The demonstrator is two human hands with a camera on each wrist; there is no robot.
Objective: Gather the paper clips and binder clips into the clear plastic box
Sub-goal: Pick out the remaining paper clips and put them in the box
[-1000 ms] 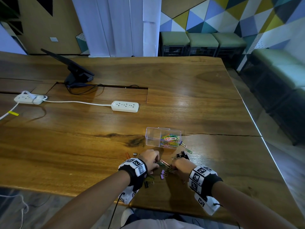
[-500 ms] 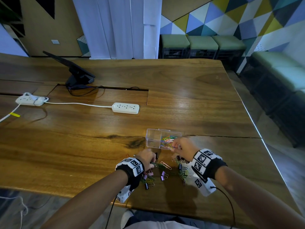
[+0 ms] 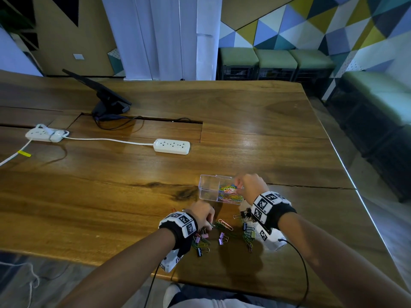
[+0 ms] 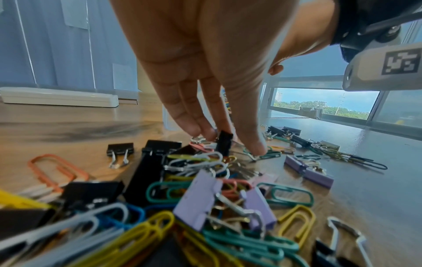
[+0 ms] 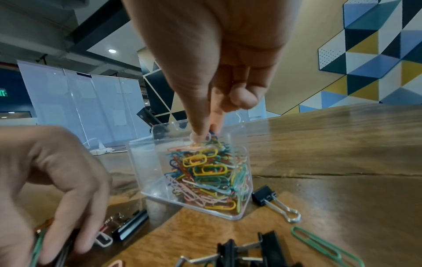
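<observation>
A clear plastic box [image 3: 209, 187] stands on the wooden table, its right half filled with coloured paper clips [image 5: 205, 171]. My right hand [image 5: 205, 134] is over that half, thumb and forefinger tips pinching a blue paper clip just inside the rim. Loose paper clips and binder clips [image 3: 222, 234] lie scattered in front of the box. My left hand [image 4: 228, 142] reaches down into this pile, and its fingertips pinch a small black binder clip [image 4: 224, 143]. Purple and black binder clips [image 4: 200, 202] lie among the clips nearest the left wrist.
A white power strip [image 3: 172, 146] with its cord lies mid-table, and another power strip [image 3: 45, 134] lies at the far left. A dark tablet stand [image 3: 106, 98] sits at the back. The table's right edge [image 3: 355, 187] runs close to the box. Green stools [image 3: 275, 58] line the wall.
My right hand has left the pile and moved forward to the box, now holding a clip over it. My left hand has stayed at the pile.
</observation>
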